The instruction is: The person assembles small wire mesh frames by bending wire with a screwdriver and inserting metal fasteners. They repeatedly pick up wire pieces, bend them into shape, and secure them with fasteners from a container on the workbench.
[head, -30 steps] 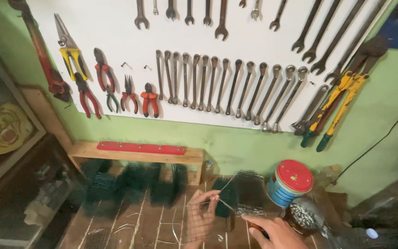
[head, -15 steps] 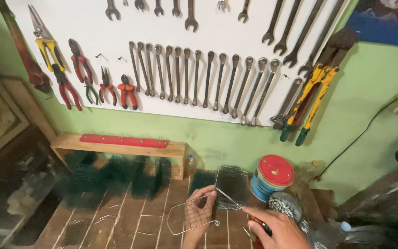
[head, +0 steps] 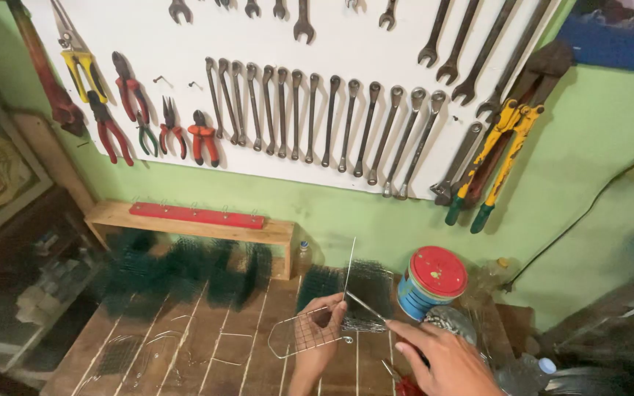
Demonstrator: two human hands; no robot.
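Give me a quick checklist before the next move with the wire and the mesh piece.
1. Left hand on wire mesh piece: ok.
2. Right hand fingertips on thin wire: ok.
3. Wire's upright end free of the red-lidded can: ok.
4. Wire threaded through mesh: cannot tell.
5. Mesh lying flat on wooden bench: cannot tell.
6. Pliers off the wall: not ok, hanging on the white tool board.

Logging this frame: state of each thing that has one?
left hand: gripping wire mesh piece, flat on bench
right hand: holding thin wire rod, tilted
tin: upright, red lid on
wrenches: hanging on board
bolt cutters: hanging, closed
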